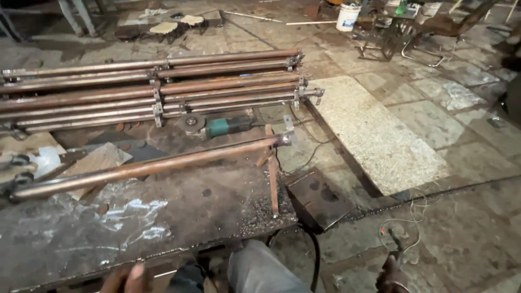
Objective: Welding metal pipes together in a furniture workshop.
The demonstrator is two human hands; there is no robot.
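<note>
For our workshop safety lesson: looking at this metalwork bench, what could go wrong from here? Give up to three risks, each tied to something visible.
1. The angle grinder lies with its disc exposed among the pipes; it could cut someone if bumped.
2. Cables trail across the floor, a likely trip hazard.
3. The long pipe rests tilted on the bench and may roll off toward the left hand.

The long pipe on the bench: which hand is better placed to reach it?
Probably the left hand. It rests at the near edge of the bench, on the same side as the pipe. The right hand hangs over the floor, away from the bench, and seems to grip a thin tool with a wire.
</note>
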